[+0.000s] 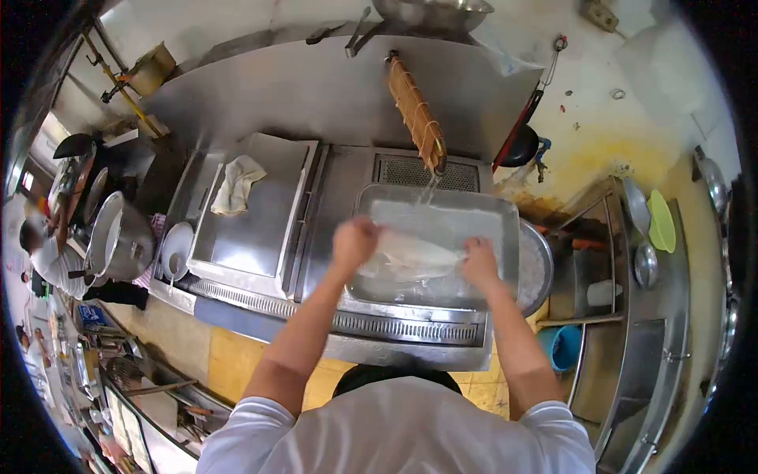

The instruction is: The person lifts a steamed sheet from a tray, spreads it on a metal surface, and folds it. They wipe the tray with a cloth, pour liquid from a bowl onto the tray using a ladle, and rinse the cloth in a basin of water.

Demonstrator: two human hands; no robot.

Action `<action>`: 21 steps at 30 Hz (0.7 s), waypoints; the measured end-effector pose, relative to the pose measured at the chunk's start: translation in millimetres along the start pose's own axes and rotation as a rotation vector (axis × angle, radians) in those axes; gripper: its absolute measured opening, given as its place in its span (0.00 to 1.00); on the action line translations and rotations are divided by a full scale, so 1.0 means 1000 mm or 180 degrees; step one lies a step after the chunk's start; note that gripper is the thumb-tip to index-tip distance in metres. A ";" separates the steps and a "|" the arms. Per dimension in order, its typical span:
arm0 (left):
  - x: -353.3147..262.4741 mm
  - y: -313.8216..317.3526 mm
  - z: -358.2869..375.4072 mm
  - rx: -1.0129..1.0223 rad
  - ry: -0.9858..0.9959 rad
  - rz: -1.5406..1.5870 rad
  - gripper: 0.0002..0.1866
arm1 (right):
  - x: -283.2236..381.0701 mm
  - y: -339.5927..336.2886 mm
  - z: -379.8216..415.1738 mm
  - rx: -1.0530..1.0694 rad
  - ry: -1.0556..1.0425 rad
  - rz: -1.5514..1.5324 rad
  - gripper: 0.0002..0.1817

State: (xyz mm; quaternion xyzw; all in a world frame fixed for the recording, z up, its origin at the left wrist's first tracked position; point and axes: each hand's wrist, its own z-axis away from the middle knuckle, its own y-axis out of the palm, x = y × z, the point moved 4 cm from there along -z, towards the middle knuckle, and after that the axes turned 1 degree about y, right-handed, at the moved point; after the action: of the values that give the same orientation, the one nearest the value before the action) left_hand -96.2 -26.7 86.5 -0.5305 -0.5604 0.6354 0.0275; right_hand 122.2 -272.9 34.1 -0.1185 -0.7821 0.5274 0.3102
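Observation:
Both my hands are over a large rectangular metal tray point(482, 207) that holds water. Between them stretches a pale, thin, whitish piece point(414, 254), perhaps cloth or food; I cannot tell which. My left hand point(355, 243) is closed at its left end, above the tray's left side. At its right end my right hand point(478, 261) pinches it with closed fingers. Water runs into the tray from a spout wrapped in a bamboo mat point(414, 114), beyond my hands.
A white cloth point(237, 185) lies on the metal cover at left, near a bowl with a ladle point(177, 246) and a large pot point(118, 241). Right of the tray is a round basin point(537, 272); a blue bucket point(564, 347) stands below. People point(49, 265) are at far left.

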 end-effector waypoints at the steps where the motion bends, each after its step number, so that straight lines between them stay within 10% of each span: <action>1: -0.007 0.023 0.014 0.0440 -0.0042 -0.0082 0.18 | 0.012 -0.005 0.005 -0.0282 -0.0271 0.0200 0.08; 7: -0.003 0.127 0.002 0.1269 0.0734 -0.0156 0.17 | -0.017 0.023 0.006 0.1711 0.0861 0.0633 0.12; 14: -0.111 0.063 -0.075 0.0224 0.0544 0.0874 0.10 | 0.067 -0.033 -0.105 0.0171 0.0627 -0.3167 0.10; 17: -0.115 0.035 -0.075 -0.0344 0.0515 0.1124 0.08 | 0.068 -0.011 -0.110 0.1525 0.1048 -0.2950 0.11; 21: -0.052 -0.039 -0.083 -0.1273 0.0289 0.1621 0.14 | 0.022 0.018 -0.058 0.1695 0.0481 -0.1031 0.18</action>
State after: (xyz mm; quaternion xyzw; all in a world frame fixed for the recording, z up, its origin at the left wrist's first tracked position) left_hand -37.1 11.6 165.0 -0.6763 -0.5215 0.4749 -0.2121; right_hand 138.0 -210.5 40.2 0.0540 -0.5999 0.6471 0.4674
